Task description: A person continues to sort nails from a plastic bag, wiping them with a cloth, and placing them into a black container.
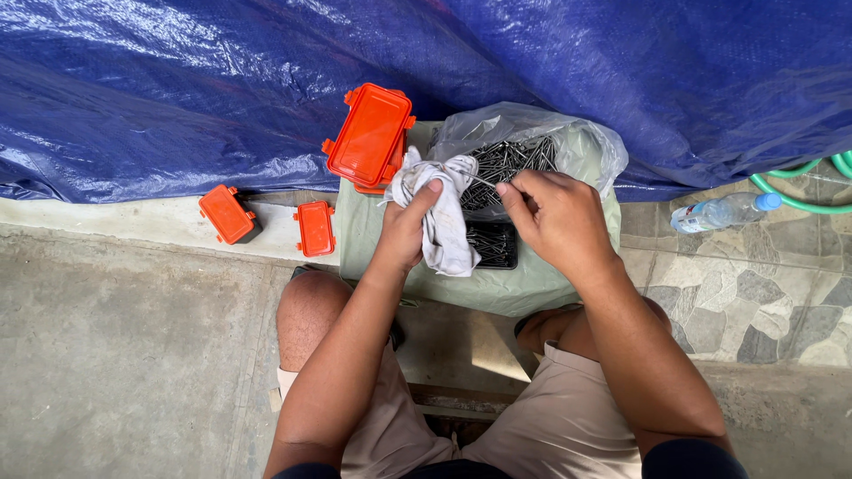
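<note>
Nails — a dark heap of them in a clear plastic bag — sit at the far edge of a pale green cloth-covered surface, pressed against the blue tarpaulin that fills the upper part of the view. A seated person in beige shorts bends over the surface, knees on either side of its near edge. The right hand hovers just in front of the bag, thumb and forefinger pinched narrow on what looks to be a single nail, though the view is too fine to be sure. The left hand is closed around a grubby white rag, which drapes down over the middle of the surface and meets the pinched fingers. Beneath the hands lies a small black tray holding more nails. An open orange plastic box stands at the far left corner of the surface, its lid raised toward the tarpaulin. Two smaller orange boxes rest shut on the concrete ledge to the left — well apart from the hands. A clear plastic water bottle with a blue cap lies on the stone paving at right, near a coil of green hose.
</note>
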